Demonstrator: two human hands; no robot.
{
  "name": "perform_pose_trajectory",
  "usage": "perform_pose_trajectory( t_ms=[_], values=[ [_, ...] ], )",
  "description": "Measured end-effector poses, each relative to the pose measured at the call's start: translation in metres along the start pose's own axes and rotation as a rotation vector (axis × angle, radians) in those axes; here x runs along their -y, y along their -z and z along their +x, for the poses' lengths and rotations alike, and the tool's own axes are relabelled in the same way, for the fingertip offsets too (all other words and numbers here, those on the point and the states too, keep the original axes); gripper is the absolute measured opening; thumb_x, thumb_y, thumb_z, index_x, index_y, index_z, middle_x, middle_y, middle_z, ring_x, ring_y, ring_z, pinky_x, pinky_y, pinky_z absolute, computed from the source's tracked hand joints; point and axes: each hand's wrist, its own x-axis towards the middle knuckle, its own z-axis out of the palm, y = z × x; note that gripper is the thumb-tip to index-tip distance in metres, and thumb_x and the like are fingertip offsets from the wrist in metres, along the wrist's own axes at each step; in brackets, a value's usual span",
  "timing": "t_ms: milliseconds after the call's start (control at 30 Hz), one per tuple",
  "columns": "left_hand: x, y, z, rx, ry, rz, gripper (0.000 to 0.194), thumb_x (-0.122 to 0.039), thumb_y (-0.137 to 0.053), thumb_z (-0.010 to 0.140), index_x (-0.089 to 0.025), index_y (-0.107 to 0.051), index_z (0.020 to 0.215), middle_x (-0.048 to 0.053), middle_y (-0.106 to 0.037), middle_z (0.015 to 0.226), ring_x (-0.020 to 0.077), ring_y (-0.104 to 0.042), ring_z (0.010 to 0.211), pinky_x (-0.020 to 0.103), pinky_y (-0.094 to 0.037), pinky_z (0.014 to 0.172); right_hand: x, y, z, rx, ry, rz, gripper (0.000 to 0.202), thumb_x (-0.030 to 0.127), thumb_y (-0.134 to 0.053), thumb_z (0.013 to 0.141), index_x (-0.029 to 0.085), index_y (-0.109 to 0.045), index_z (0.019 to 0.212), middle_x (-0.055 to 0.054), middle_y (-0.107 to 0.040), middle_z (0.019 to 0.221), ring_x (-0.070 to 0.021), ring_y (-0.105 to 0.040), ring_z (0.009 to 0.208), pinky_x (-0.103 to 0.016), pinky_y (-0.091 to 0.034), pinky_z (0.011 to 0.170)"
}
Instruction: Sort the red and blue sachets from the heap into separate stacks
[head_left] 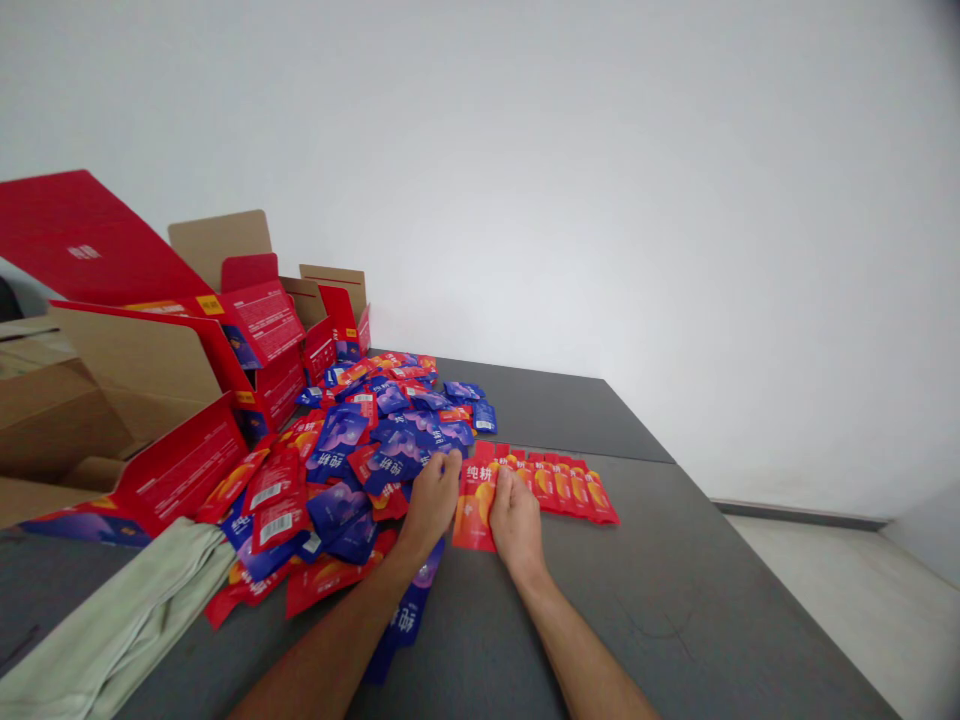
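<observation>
The step in hand seems to be squaring a red packet (pixel 473 508) at the left end of the overlapping row of red packets (pixel 559 484) on the counter (pixel 600 620), and the next move calls for a light, level touch to keep the overlap even. The right hand (pixel 516 520) is closed on that packet's right edge, its forearm angled in from the lower right. The left hand (pixel 433 500) is curled beside the mixed pile (pixel 397 450), and whether it grips anything I cannot tell
</observation>
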Motion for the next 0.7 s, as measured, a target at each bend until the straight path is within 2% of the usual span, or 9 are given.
perform_pose_trajectory(
  t_ms=[100, 167, 233, 300, 367, 467, 533, 600, 700],
  values=[
    [0.007, -0.004, -0.005, 0.263, 0.189, -0.154, 0.017, -0.037, -0.053, 0.081, -0.020, -0.052, 0.087, -0.005, -0.056, 0.056, 0.0130, -0.052, 0.042, 0.022, -0.036, 0.039, -0.011, 0.008, 0.010, -0.005, -0.035, 0.005, 0.052, 0.055, -0.027, 0.098, 0.021, -0.055, 0.071, -0.005, -0.062, 0.069, -0.0181, -0.055, 0.064, -0.029, -0.037, 0.062],
    [0.010, -0.009, -0.006, 0.355, 0.205, -0.241, 0.024, -0.031, -0.059, 0.074, -0.020, -0.049, 0.093, -0.007, -0.057, 0.059, 0.0117, -0.050, 0.037, 0.021, -0.035, 0.035, -0.017, 0.012, 0.015, 0.019, -0.049, 0.050, 0.051, 0.057, -0.030, 0.096, 0.020, -0.056, 0.072, -0.005, -0.063, 0.070, -0.0183, -0.056, 0.065, -0.029, -0.038, 0.062],
    [0.012, -0.015, -0.006, 0.350, 0.165, -0.291, 0.032, -0.028, -0.063, 0.071, -0.020, -0.045, 0.096, -0.007, -0.058, 0.062, 0.0103, -0.049, 0.037, 0.020, -0.036, 0.034, -0.023, 0.015, 0.019, 0.047, -0.081, 0.138, 0.047, 0.057, -0.036, 0.094, 0.018, -0.059, 0.081, -0.005, -0.064, 0.073, -0.0183, -0.057, 0.066, -0.028, -0.040, 0.061],
    [0.012, -0.021, -0.004, 0.311, 0.116, -0.306, 0.034, -0.028, -0.064, 0.072, -0.020, -0.043, 0.097, -0.008, -0.057, 0.061, 0.0096, -0.049, 0.038, 0.020, -0.037, 0.035, -0.028, 0.021, 0.020, 0.081, -0.146, 0.232, 0.042, 0.054, -0.042, 0.092, 0.016, -0.059, 0.099, -0.003, -0.065, 0.074, -0.0180, -0.058, 0.064, -0.028, -0.043, 0.059],
    [0.011, -0.028, -0.001, 0.291, 0.073, -0.305, 0.031, -0.029, -0.063, 0.074, -0.020, -0.044, 0.096, -0.007, -0.057, 0.061, 0.0088, -0.049, 0.039, 0.019, -0.038, 0.038, -0.032, 0.030, 0.019, 0.125, -0.193, 0.297, 0.043, 0.047, -0.050, 0.088, 0.015, -0.054, 0.116, -0.001, -0.065, 0.075, -0.0178, -0.059, 0.062, -0.028, -0.045, 0.058],
    [0.010, -0.041, 0.000, 0.319, 0.016, -0.282, 0.021, -0.028, -0.061, 0.077, -0.018, -0.048, 0.090, -0.005, -0.059, 0.062, 0.0086, -0.050, 0.042, 0.019, -0.039, 0.041, -0.038, 0.052, 0.014, 0.180, -0.165, 0.328, 0.044, 0.035, -0.056, 0.082, 0.016, -0.053, 0.121, -0.004, -0.068, 0.087, -0.0187, -0.063, 0.070, -0.030, -0.051, 0.062],
    [0.007, -0.053, -0.002, 0.347, -0.019, -0.254, 0.014, -0.026, -0.058, 0.077, -0.017, -0.053, 0.086, -0.003, -0.060, 0.062, 0.0093, -0.052, 0.045, 0.020, -0.040, 0.043, -0.042, 0.069, 0.010, 0.215, -0.137, 0.289, 0.043, 0.032, -0.058, 0.080, 0.017, -0.057, 0.120, -0.007, -0.069, 0.099, -0.0204, -0.066, 0.081, -0.034, -0.054, 0.071],
    [0.001, -0.067, -0.005, 0.382, -0.063, -0.220, 0.010, -0.023, -0.056, 0.078, -0.015, -0.057, 0.083, 0.000, -0.063, 0.065, 0.0110, -0.056, 0.050, 0.021, -0.043, 0.047, -0.048, 0.085, 0.007, 0.230, -0.087, 0.175, 0.046, 0.030, -0.059, 0.079, 0.018, -0.059, 0.123, -0.010, -0.068, 0.113, -0.0229, -0.065, 0.099, -0.038, -0.052, 0.087],
    [-0.012, -0.090, -0.013, 0.496, -0.176, -0.133, 0.021, -0.017, -0.057, 0.074, -0.015, -0.064, 0.094, 0.005, -0.070, 0.081, 0.0158, -0.065, 0.070, 0.026, -0.051, 0.062, -0.061, 0.103, 0.006, 0.175, 0.003, -0.072, 0.052, 0.025, -0.061, 0.077, 0.017, -0.058, 0.129, -0.012, -0.058, 0.133, -0.0267, -0.052, 0.124, -0.044, -0.039, 0.108]
  ],
)
